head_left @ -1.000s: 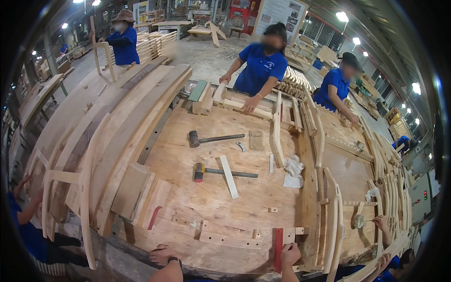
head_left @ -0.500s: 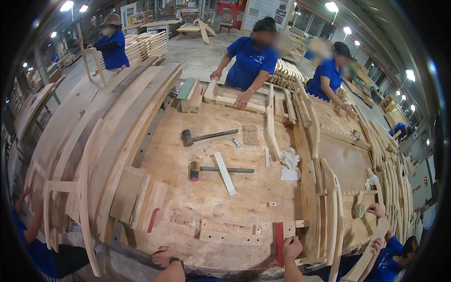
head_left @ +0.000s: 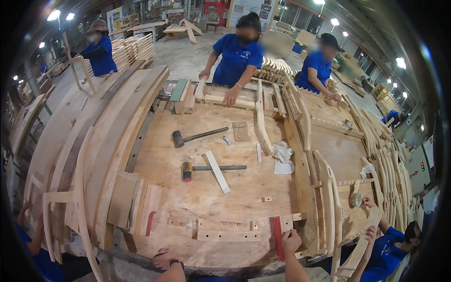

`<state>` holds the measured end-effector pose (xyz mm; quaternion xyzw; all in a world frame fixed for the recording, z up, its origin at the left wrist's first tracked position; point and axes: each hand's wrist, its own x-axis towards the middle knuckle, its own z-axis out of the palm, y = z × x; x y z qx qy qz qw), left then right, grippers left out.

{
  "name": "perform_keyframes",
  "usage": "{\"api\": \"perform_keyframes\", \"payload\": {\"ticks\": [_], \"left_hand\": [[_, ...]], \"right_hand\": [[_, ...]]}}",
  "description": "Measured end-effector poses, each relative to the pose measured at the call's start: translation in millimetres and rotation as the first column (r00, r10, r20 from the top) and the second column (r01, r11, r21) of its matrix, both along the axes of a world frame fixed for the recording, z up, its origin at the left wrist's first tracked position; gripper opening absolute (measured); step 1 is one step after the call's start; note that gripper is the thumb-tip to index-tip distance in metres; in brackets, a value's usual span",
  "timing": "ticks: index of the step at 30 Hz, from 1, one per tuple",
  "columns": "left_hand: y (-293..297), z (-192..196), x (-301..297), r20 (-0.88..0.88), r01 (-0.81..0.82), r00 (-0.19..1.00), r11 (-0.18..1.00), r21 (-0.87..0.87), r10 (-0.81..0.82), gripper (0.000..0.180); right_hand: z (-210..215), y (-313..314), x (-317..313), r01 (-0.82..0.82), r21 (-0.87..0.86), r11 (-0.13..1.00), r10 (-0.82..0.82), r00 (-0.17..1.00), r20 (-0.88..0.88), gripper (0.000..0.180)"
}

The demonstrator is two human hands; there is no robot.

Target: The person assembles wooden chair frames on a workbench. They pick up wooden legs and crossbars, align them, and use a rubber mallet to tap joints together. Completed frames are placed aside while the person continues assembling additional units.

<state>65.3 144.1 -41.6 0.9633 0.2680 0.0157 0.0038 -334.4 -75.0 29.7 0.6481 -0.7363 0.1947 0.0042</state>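
Note:
My left hand lies on the near edge of the plywood bench top, its fingers spread and holding nothing; a dark band circles the wrist. My right hand is curled closed just right of a red strip, close to a light wood block. What its fingers hold, if anything, is hidden. Between the hands lies a low wooden strip with holes. Farther in, a mallet with a red-and-yellow head lies under a pale flat stick. Beyond it is a dark-headed mallet.
A sandpaper-like tan sheet and white rag lie on the bench. Long boards line the left; curved chair parts stand right. Across, a co-worker handles a wooden frame. Other co-workers stand around.
The whole scene has shifted slightly left in view as my head turned. My hands stay at nearly the same places on the bench. The lower-right co-worker's curved wooden piece has tilted and shifted slightly.

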Motion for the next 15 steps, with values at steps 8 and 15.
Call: {"api": "perform_keyframes", "payload": {"ticks": [8, 15], "left_hand": [[1.6, -19.8, -1.3, 0.034, 0.084, 0.996, 0.996, -0.043, -0.082, 0.053], [5.6, -22.1, 7.1, 0.103, 0.138, 0.986, 0.989, -0.061, -0.131, 0.050]], "right_hand": [[1.7, 1.9, -2.8, 0.026, 0.021, 0.999, -0.025, 0.999, -0.036, 0.021], [2.6, -0.5, 5.5, 0.027, 0.051, 0.998, -0.027, 1.000, -0.009, 0.022]]}}
